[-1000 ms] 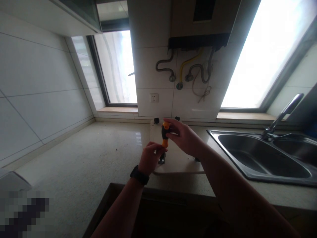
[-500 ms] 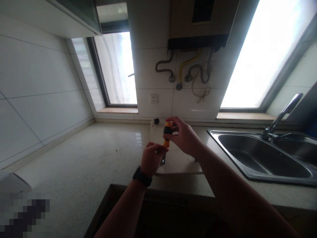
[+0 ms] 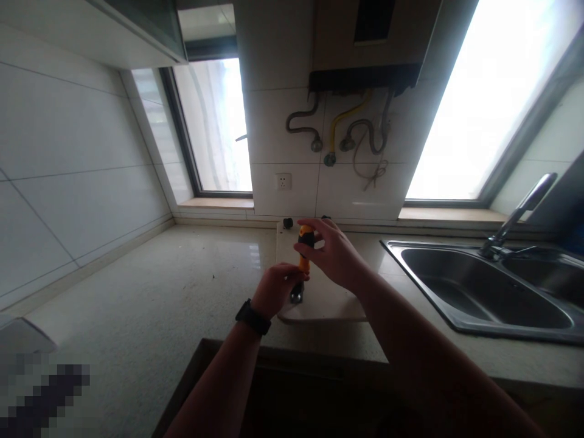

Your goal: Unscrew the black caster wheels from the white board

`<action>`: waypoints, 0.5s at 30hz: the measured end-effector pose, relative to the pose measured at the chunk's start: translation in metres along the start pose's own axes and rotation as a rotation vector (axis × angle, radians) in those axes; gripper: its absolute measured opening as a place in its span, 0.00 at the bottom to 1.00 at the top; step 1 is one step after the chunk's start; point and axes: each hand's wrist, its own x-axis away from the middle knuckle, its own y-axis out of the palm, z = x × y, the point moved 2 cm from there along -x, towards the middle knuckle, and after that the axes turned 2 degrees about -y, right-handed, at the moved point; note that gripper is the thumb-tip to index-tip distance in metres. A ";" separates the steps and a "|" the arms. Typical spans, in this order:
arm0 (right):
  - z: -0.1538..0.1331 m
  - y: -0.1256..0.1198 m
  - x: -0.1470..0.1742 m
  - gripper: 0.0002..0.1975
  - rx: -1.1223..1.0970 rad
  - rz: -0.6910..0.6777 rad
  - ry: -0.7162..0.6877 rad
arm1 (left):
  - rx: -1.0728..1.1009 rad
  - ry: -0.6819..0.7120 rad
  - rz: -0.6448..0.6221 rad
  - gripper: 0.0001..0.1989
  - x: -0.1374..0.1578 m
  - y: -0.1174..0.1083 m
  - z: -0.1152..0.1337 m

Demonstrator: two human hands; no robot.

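Note:
An orange and black screwdriver [image 3: 305, 240] stands nearly upright over a pale board [image 3: 333, 304] with rounded corners, which lies on the countertop. My right hand [image 3: 337, 254] is closed around its handle, fingers at the top and thumb on the black part. Lower down, my left hand [image 3: 274, 289], wearing a black watch on the wrist, pinches the handle's bottom end; the tip is hidden. Just below those fingers a shiny metal fitting [image 3: 296, 295] shows on the board. Small black round parts [image 3: 287, 223] sit at its far edge, one partly behind my right hand.
To the right is a steel double sink [image 3: 483, 286] with a tap [image 3: 520, 213]. Pipes [image 3: 340, 125] and a wall socket [image 3: 283, 181] are on the tiled wall behind. A pale box-like object [image 3: 22, 334] stands at the left. The countertop's front edge runs below my forearms.
Both hands and the screwdriver have shifted slightly left. More of the metal fitting shows below my left hand, and a second black part has come into view behind my right hand.

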 end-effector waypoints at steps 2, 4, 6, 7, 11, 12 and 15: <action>-0.001 0.001 0.000 0.24 0.090 0.039 0.016 | -0.052 0.016 0.053 0.04 0.000 0.001 0.000; -0.002 0.000 -0.001 0.24 0.074 0.029 0.037 | -0.082 0.022 0.107 0.03 0.001 0.002 -0.001; -0.002 0.000 -0.002 0.23 -0.024 -0.007 0.040 | -0.096 0.013 0.158 0.01 0.001 0.002 -0.004; -0.002 -0.001 -0.002 0.23 -0.080 -0.033 0.032 | -0.103 0.005 0.181 0.02 0.002 0.002 -0.005; -0.004 0.001 -0.001 0.24 -0.147 -0.124 0.031 | -0.139 -0.021 0.236 0.08 0.003 0.004 -0.006; -0.005 0.002 0.000 0.24 -0.113 -0.130 0.046 | -0.150 -0.023 0.240 0.09 0.003 0.005 -0.005; -0.007 0.004 0.001 0.26 0.016 -0.086 0.079 | -0.178 -0.018 0.228 0.12 0.002 0.008 -0.005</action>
